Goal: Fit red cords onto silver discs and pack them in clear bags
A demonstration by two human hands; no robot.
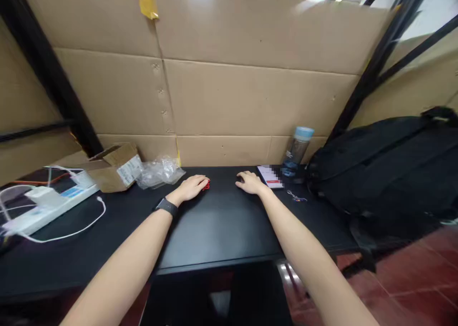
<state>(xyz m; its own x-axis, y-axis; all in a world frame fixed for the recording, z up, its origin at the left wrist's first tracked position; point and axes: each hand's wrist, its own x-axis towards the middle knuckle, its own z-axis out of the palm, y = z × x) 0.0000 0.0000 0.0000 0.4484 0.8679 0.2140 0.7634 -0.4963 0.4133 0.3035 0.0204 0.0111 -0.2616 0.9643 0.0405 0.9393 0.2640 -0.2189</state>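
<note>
On the black bench [222, 230], against a cardboard wall [222, 97], from left: white power strip [31, 222]; open carton [105, 179], its label [130, 170] unreadable; left hand [192, 186] over red item [206, 185], finger grip cannot be told; right hand [250, 182], fingers bent, thumb apart; phone [266, 173], screen partly masked; blue-lidded bottle [296, 150], lettering illegible; black backpack [386, 168]; red tiled floor [422, 268].

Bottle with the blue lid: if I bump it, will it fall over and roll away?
The bottle could well tip if pushed near the top, since it stands tall and narrow. Lying down, it might roll, because its sides look round. If it went toward the black backpack close beside it, that would probably stop it.
</note>
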